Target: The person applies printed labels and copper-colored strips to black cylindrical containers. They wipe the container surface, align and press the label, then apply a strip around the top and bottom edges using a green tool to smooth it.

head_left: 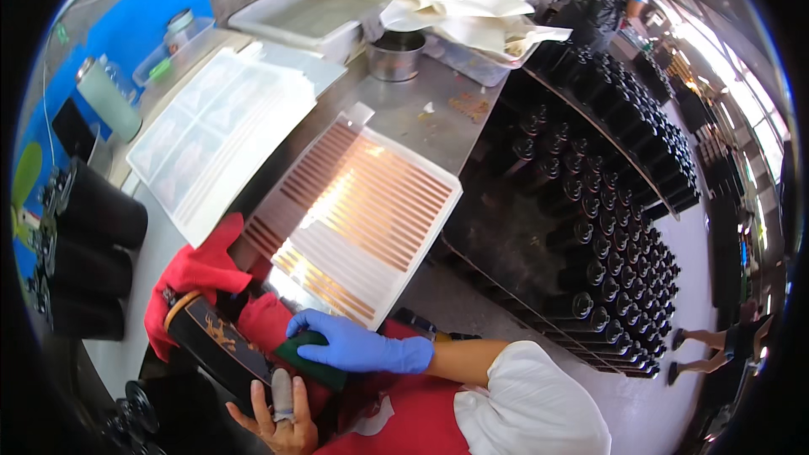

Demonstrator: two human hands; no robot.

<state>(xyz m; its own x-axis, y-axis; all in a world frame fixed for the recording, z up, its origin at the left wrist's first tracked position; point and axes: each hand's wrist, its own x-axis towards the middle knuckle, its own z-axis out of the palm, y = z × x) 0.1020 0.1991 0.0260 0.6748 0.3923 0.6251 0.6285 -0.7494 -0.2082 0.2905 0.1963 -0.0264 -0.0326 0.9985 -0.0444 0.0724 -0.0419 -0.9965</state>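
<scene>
My left hand (pixel 278 421), bare with a cover on one finger, grips the lower end of a black bottle (pixel 215 345) with a gold pattern and a gold rim, lying tilted over a red cloth (pixel 198 270). My right hand (pixel 358 345) wears a blue glove and presses a dark green pad (pixel 308 354) against the bottle's side. Just beyond the hands lies a white sheet (pixel 358 215) carrying rows of gold strips.
A stack of white sheets (pixel 215 131) lies to the left, black bottles (pixel 88 244) lying beside it. A metal pot (pixel 396 55), a white tray (pixel 316 13) and cloths sit further back. Racks of many black bottles (pixel 607 227) fill the right. Another person's legs (pixel 716 345) are at far right.
</scene>
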